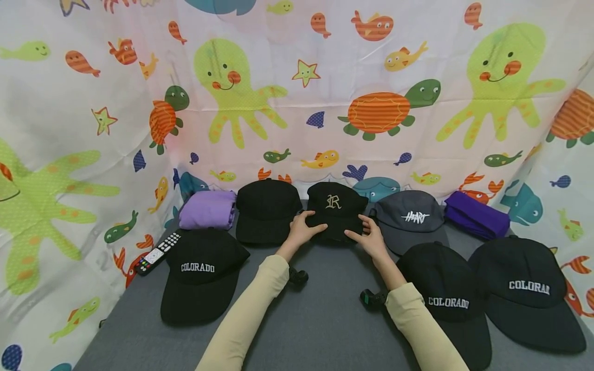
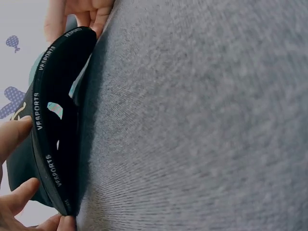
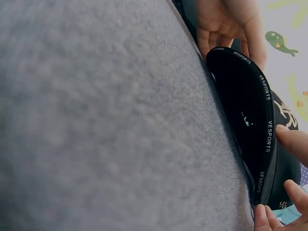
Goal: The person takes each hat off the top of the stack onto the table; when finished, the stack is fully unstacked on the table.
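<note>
A black cap point(image 1: 336, 202) with a gold letter emblem stands at the back middle of the grey surface, its brim toward me. At its left edge my left hand point(image 1: 301, 231) grips the brim, thumb laid on top. My right hand point(image 1: 370, 238) holds the opposite edge the same way. In the left wrist view, white lettering runs along the rim of the cap point(image 2: 37, 110), with my left hand point(image 2: 14, 202) at its lower end. The right wrist view shows the cap point(image 3: 269, 110) with its brim arched above the cloth and my right hand point(image 3: 299, 197) at its near end.
Left of it are a plain black cap point(image 1: 268, 208), a lilac folded cloth point(image 1: 207, 210), a remote control point(image 1: 158, 253) and a Colorado cap point(image 1: 199, 293). To the right lie a grey cap point(image 1: 408, 214), a purple folded cloth point(image 1: 477, 215) and two Colorado caps point(image 1: 441, 278). A patterned curtain point(image 1: 297, 118) hangs behind.
</note>
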{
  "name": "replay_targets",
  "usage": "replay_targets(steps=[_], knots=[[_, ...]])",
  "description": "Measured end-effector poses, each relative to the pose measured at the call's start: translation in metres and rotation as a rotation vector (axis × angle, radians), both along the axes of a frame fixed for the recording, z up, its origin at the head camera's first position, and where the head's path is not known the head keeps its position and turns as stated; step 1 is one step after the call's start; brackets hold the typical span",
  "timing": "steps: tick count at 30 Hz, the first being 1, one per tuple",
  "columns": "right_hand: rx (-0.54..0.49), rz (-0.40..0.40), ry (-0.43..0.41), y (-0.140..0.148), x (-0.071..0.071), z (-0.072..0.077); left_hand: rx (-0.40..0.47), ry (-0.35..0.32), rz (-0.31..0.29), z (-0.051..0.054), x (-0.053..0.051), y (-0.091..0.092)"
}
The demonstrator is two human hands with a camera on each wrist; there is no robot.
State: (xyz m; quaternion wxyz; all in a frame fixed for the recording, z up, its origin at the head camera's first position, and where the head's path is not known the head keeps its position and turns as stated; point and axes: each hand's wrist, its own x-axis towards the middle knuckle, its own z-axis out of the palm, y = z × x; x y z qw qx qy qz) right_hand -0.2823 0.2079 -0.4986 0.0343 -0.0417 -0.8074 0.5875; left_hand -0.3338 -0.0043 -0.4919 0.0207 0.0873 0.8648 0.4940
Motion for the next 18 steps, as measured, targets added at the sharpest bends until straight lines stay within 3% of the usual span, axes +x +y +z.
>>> replay_targets(steps=[10, 18], knots=[[-0.006, 0.004, 0.044, 0.001, 0.007, 0.0, 0.022, 0.001, 0.009, 0.002, 0.008, -0.004], [0.081, -0.012, 0.08, 0.001, 0.012, 0.001, 0.003, 0.038, -0.005, 0.007, 0.012, -0.008]])
